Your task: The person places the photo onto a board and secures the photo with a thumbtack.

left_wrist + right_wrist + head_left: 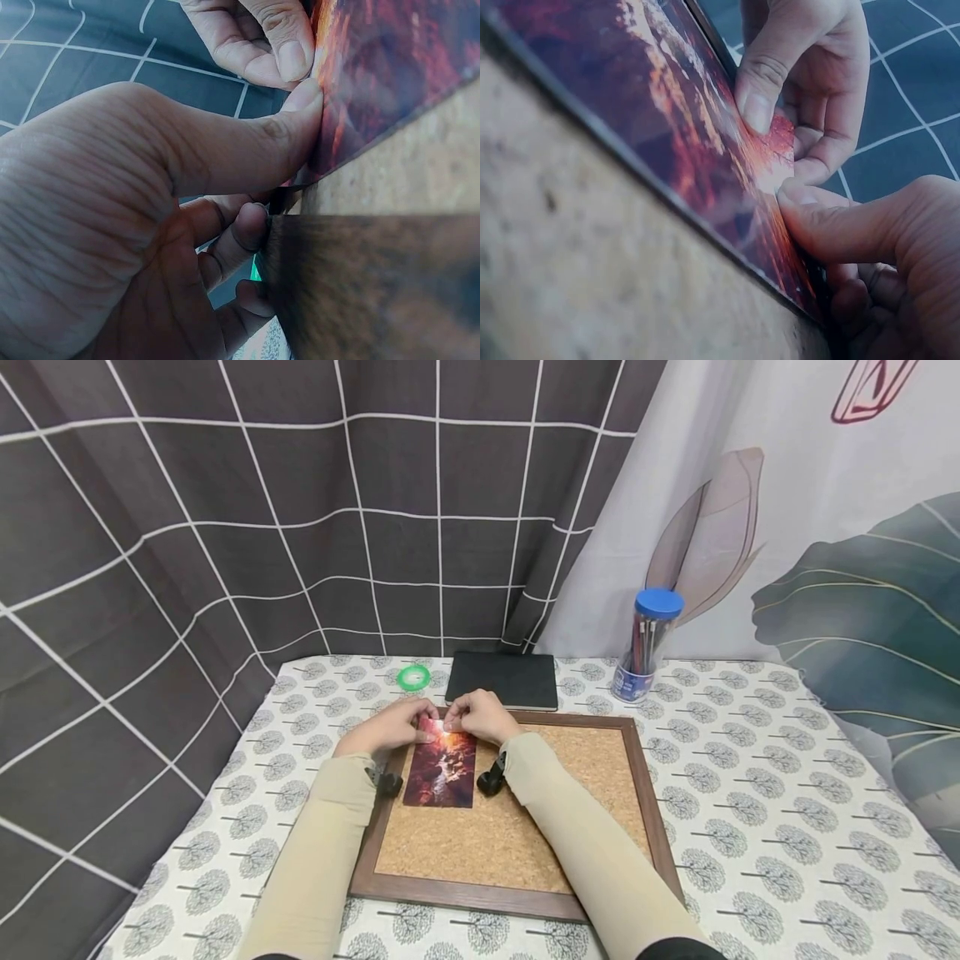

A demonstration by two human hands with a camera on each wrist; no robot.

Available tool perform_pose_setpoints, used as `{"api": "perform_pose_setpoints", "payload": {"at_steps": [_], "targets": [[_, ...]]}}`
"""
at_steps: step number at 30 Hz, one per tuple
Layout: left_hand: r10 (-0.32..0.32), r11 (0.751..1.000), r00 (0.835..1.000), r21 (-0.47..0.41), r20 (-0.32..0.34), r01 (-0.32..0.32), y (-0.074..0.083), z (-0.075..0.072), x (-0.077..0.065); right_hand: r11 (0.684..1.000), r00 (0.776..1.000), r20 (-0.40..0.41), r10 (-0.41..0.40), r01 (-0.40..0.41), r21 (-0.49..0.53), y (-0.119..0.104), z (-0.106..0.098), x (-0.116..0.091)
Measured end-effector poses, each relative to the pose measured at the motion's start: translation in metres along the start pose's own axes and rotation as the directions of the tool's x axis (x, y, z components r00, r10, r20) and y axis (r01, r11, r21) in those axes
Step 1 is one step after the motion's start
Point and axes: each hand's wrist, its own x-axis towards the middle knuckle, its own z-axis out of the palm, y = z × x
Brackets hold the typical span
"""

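Head, print (441, 777): fiery picture, lying lengthwise on the left part of the board (450, 853), top end at the far side of the frame.
Head, left hand (388, 727): at the print's upper left corner, thumb over the face.
Head, right hand (485, 718): at the top edge, fingers bent, close beside the left hand.
Head, surroundings: green ring (402, 677) and black notebook (502, 680) just beyond the board; blue-lidded jar (633, 685) farther right; all on the tree-patterned cloth (780, 889).
Left wrist, grip: left thumb lies on the print near its edge; other fingers curl below, by the frame's edge. Index contact hidden.
Left wrist, neighbour: right thumb and a bent finger meet at the print's edge, almost touching the left thumb.
Right wrist, corner: left hand pinches the red corner, thumb in front, finger behind.
Right wrist, edge: right hand pinches the bright stretch next to it, remaining fingers folded under.
Right wrist, handling: sheet looks thin and glossy. Probably light, bendy rather than stiff, a little slippery, easily creased or smudged. Best taken by corners and rims, fingertips only, face left alone.
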Motion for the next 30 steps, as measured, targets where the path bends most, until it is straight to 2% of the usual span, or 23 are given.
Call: {"api": "perform_pose_setpoints", "payload": {"at_steps": [9,19,30], "targets": [[-0.019,1.000,1.000,-0.025,0.001,0.019,0.0008,0.0005,-0.0008,0.998,0.998,0.032,-0.048,0.049,-0.034,0.0043,-0.0032,-0.0003],[-0.016,1.000,1.000,-0.005,-0.001,0.016,0.0009,0.0001,-0.0004,0.999,0.998,0.044,-0.039,0.039,0.011,0.0067,-0.0069,-0.0011],[0.004,1.000,1.000,-0.013,-0.002,-0.004,0.0000,0.0001,-0.0008,0.999,0.998,0.047,-0.040,0.040,-0.004,0.0081,-0.0057,0.0001]]}}
